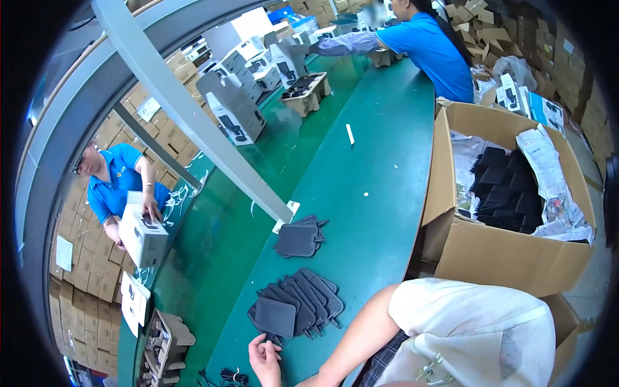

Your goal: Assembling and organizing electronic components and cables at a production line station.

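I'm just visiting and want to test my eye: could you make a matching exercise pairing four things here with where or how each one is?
Column one
1. Fanned black plates
2. Smaller plate pile
3. Large open carton
4. White box

Column two
A. By the foot of the grey post
B. Held by a blue-shirted person
C. Nearest the wearer's visible hand
D. Holding black parts and paper

Pairs: 1-C, 2-A, 3-D, 4-B

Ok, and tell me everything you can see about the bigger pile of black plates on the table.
The pile is of flat, dark, matte plates with rounded corners and small tabs, plastic or rubber by the look. They lie fanned and overlapping on the green table. One bare hand is at the near edge; contact is hard to tell.
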Tool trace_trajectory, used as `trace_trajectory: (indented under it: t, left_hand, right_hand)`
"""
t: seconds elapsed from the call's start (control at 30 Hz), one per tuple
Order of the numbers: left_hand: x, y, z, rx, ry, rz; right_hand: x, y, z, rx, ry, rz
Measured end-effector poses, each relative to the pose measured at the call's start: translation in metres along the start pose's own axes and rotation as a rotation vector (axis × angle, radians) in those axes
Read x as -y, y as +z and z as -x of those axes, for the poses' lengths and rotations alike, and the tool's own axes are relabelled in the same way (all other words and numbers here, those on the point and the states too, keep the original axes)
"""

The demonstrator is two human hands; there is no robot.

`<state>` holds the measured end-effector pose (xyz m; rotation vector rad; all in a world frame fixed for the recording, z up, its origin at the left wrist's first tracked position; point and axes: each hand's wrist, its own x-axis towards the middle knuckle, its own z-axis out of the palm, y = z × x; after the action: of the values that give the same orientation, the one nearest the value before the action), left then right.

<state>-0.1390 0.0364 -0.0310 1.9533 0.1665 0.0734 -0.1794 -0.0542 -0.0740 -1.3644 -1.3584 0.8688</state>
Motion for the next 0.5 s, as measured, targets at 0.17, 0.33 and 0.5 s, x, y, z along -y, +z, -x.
trace_trajectory:
  t: [0.17,0.33,0.5]
  left_hand:
    - [0.01,-0.003,-0.004,0.032,-0.018,0.013]
    - [0.015,-0.008,-0.003,0.004,-0.051,0.01]
    - [0.013,-0.004,-0.004,0.008,-0.037,-0.014]
  right_hand:
    - [0.005,-0.009,0.0,0.096,-0.121,0.185]
    - [0.014,-0.017,0.002,0.132,-0.33,0.353]
    - [-0.01,0.0,-0.005,-0.085,-0.569,0.209]
